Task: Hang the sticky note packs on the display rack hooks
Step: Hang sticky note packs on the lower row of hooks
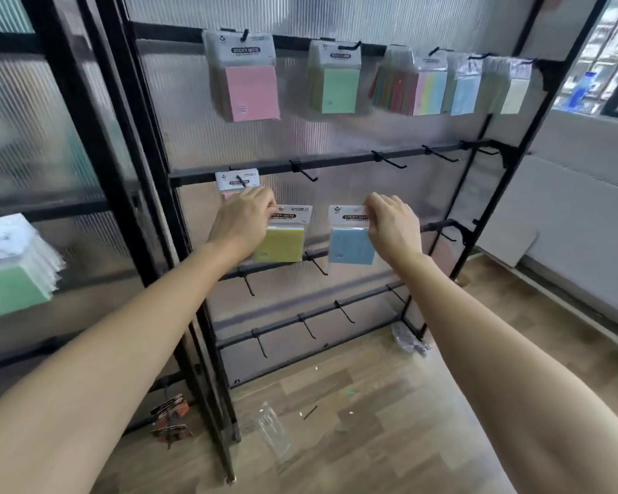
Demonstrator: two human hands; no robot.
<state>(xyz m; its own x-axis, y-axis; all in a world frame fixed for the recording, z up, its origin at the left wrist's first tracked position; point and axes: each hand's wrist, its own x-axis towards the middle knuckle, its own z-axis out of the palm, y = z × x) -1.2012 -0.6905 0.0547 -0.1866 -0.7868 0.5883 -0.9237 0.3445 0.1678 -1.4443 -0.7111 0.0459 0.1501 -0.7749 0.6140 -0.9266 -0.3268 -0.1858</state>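
Note:
My left hand [245,219] pinches the header of a yellow sticky note pack [282,244] in front of the black display rack [336,164]. My right hand [393,222] pinches the top of a blue sticky note pack [350,244] beside it. Both packs hang in the air just below the second rail. A pink pack [237,180] hangs on that rail's leftmost hook, partly hidden behind my left hand. The neighbouring hook [305,172] is bare. On the top rail hang a pink pack [248,83], a green pack [336,82] and several more to the right.
Bare hooks stick out along the second, third and fourth rails. A stack of green packs [11,276] lies on a shelf at the left. Plastic wrappers [273,433] and small scraps lie on the wooden floor. A white wall and a window are at the right.

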